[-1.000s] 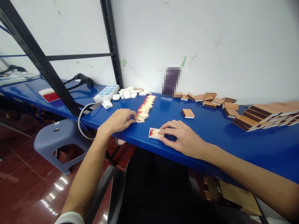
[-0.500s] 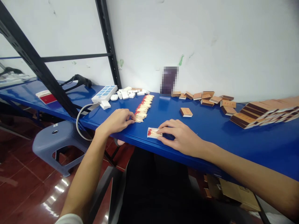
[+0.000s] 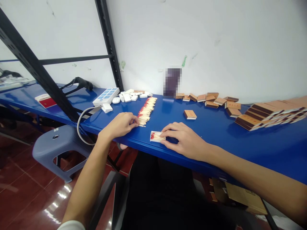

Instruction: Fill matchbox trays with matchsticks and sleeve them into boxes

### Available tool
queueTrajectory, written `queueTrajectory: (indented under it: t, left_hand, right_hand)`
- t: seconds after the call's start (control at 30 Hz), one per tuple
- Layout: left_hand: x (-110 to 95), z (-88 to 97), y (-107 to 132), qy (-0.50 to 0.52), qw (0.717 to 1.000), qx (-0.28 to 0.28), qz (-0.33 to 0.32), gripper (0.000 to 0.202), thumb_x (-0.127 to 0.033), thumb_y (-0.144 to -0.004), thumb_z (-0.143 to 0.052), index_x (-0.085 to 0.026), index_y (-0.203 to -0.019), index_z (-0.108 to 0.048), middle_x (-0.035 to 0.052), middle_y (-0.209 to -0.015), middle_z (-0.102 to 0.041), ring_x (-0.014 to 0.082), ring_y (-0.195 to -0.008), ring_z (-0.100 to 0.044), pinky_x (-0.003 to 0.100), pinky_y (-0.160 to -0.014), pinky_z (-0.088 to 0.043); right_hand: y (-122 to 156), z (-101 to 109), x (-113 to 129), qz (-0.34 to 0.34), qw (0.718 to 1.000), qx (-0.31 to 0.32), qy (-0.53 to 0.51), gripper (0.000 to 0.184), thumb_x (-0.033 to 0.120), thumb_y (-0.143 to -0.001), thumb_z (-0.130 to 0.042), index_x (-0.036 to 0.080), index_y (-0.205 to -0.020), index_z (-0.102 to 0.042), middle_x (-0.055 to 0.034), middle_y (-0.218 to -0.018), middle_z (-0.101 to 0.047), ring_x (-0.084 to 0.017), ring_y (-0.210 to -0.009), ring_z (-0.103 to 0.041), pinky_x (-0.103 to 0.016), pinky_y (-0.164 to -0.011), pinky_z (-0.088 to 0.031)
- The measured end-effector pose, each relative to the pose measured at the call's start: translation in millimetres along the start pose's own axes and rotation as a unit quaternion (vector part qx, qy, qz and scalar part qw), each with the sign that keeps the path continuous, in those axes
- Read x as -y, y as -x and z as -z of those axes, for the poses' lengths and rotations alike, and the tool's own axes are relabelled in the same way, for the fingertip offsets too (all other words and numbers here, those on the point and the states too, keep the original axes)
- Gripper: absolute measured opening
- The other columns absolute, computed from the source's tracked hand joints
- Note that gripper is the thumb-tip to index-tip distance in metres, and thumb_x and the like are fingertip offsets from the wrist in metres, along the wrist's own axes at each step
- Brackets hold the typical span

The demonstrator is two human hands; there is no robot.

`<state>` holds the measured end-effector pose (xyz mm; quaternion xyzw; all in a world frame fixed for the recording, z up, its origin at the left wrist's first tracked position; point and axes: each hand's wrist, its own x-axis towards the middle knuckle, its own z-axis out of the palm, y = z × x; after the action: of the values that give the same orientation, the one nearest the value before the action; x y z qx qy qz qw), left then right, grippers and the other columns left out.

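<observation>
A long pile of red-tipped matches [image 3: 147,110] lies on the blue table. At its near end, the closed fingertips of my left hand [image 3: 122,124] touch the matches; whether they pinch any is hidden. Just right of the pile, a white matchbox tray [image 3: 157,140] lies flat near the table's front edge with several matches inside. My right hand [image 3: 183,139] grips the tray's right end between thumb and fingers. Behind that hand sits a single matchbox sleeve [image 3: 190,114], tan on top with a pale near side.
White matchbox trays [image 3: 129,95] lie loose at the back left beside a power strip [image 3: 106,96]. Tan matchboxes [image 3: 212,99] are scattered along the wall, and stacked matchboxes [image 3: 261,115] stand at right. A grey stool [image 3: 62,143] is at lower left.
The view has shifted very slightly. Both hands stay in place, the left at the match pile and the right on the tray.
</observation>
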<state>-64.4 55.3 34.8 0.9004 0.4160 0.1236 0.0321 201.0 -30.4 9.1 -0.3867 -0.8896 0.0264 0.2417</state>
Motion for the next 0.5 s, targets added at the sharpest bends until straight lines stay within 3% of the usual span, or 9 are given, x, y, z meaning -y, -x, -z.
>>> queueTrajectory:
  t: [0.23,0.5]
  left_hand:
    - [-0.6,0.8,0.3,0.007,1.0,0.005,-0.002,0.016,-0.027,-0.09,-0.057,-0.02,-0.092,-0.071,0.0019,-0.077,-0.062,0.0178,-0.071,-0.057,0.028,-0.068,-0.039]
    - [-1.8,-0.1,-0.2,0.019,1.0,0.01,-0.001,0.015,-0.027,-0.091,-0.056,-0.021,-0.092,-0.07,0.0012,-0.076,-0.062,0.0185,-0.073,-0.058,0.029,-0.07,-0.039]
  right_hand:
    - [-0.6,-0.9,-0.1,0.003,1.0,0.002,0.001,0.019,0.029,-0.095,-0.057,0.02,-0.098,-0.073,-0.009,-0.107,-0.071,-0.023,-0.095,-0.064,-0.042,-0.085,-0.048]
    - [-0.7,0.0,2.6,-0.008,1.0,-0.009,0.0,0.027,0.03,-0.094,-0.058,0.021,-0.117,-0.068,-0.0085,-0.107,-0.072,-0.024,-0.095,-0.064,-0.042,-0.085,-0.049]
